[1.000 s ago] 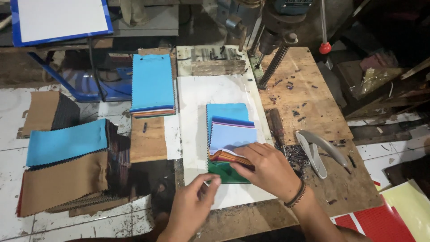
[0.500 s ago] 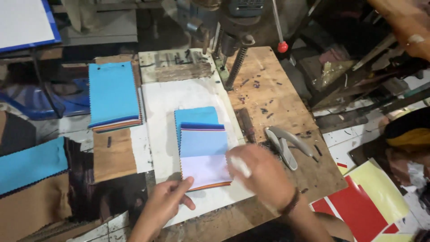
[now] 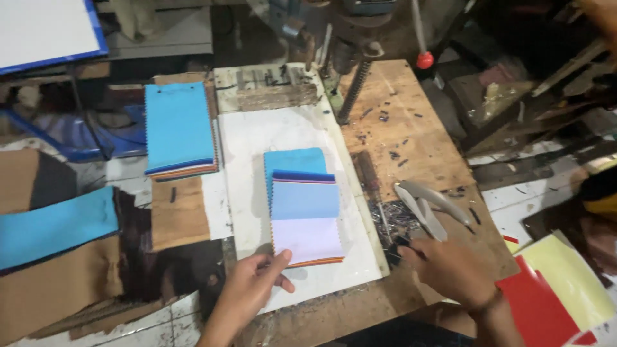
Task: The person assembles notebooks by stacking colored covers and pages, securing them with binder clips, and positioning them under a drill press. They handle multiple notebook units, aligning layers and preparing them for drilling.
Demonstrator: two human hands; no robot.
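Note:
A stack of fabric swatches [image 3: 305, 218] lies on a white board [image 3: 250, 148]; blue pieces are fanned at the top and a pale lilac one lies lowest. My left hand [image 3: 250, 286] is at the stack's lower left corner, fingertips gripping its edge. My right hand [image 3: 450, 266] is off the stack to the right, knuckles up, its fingers curled at the near ends of a grey metal hand tool [image 3: 427, 202] on the wooden bench [image 3: 398, 128]. Whether it grips the tool is not visible.
A second blue-topped swatch stack [image 3: 178, 128] lies left of the board, with brown card [image 3: 180, 212] below it. Blue cloth [image 3: 58, 225] lies far left. Metal shavings [image 3: 392, 215] litter the bench. Red and yellow sheets [image 3: 553, 289] are at the lower right. A press with a red knob [image 3: 424, 60] stands behind.
My right hand has left the swatch stack and moved right to the metal tool. The stack now shows a pale lilac piece on top. My left hand stays at the corner.

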